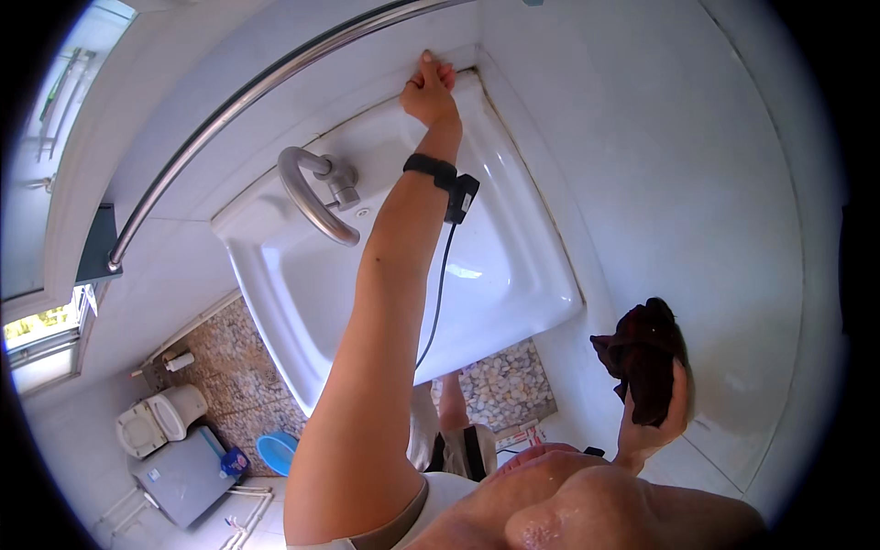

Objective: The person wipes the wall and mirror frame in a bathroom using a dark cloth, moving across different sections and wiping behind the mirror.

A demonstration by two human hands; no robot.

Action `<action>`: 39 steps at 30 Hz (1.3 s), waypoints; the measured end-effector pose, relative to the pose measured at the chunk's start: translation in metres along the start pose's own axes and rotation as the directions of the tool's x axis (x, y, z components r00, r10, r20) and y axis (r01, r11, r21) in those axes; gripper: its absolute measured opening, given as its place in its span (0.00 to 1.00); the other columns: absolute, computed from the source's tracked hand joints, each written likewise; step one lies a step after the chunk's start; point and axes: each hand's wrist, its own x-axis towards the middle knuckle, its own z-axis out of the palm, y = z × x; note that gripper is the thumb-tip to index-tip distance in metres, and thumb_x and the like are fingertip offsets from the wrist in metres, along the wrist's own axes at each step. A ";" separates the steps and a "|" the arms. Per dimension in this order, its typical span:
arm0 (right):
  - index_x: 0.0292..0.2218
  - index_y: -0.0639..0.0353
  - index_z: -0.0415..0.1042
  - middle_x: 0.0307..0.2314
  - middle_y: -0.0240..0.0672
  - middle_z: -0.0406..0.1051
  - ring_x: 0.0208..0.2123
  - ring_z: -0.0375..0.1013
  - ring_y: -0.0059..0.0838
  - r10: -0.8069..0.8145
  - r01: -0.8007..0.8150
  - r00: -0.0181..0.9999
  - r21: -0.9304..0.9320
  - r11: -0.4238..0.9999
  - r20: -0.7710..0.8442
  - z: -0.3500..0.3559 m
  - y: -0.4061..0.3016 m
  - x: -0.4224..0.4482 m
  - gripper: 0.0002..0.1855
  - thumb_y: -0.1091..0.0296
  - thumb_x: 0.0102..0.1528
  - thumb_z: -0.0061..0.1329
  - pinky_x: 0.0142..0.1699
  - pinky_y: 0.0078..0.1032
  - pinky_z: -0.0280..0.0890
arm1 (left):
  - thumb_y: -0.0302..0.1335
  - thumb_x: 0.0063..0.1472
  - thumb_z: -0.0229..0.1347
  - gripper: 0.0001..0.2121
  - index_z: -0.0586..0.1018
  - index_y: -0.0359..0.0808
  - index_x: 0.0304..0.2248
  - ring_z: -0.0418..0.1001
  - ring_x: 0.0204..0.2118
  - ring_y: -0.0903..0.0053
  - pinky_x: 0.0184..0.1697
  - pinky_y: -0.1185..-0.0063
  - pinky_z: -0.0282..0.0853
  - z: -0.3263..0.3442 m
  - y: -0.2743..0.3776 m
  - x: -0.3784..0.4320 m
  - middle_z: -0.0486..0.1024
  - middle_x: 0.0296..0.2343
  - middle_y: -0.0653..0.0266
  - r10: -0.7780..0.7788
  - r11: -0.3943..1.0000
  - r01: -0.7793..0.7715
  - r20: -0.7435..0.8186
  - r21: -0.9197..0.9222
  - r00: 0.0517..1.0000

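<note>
Stretched over a white ceramic washbasin [309,302], my left arm reaches to its back right corner. There my left hand [430,93] is against or close to the wall, one digit extended and the others partly curled; I see nothing in it. A black strap with a small device [462,198] and a cable is around that wrist. Beside the right-hand wall, my right hand [663,412] grips a bunched dark maroon cloth [643,361] from below. A brushed-metal faucet [320,199] with a curved spout stands left of my forearm.
A metal rail [240,110] crosses above the basin's back left. On the floor to the left are a white toilet [175,412], a light-blue basin [276,450] and a grey appliance, possibly a washing machine [182,474]. Pebble-patterned flooring [512,378] shows under the washbasin.
</note>
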 end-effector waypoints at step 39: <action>0.45 0.66 0.72 0.41 0.48 0.73 0.41 0.73 0.48 -0.013 0.016 0.999 -0.073 0.997 0.043 -0.001 0.000 0.005 0.27 0.81 0.40 0.56 0.50 0.36 0.65 | 0.33 0.60 0.58 0.17 0.75 0.25 0.21 0.74 0.19 0.76 0.25 0.82 0.74 0.032 0.017 0.003 0.76 0.19 0.57 0.108 0.994 -0.107 0.137 -0.011 0.985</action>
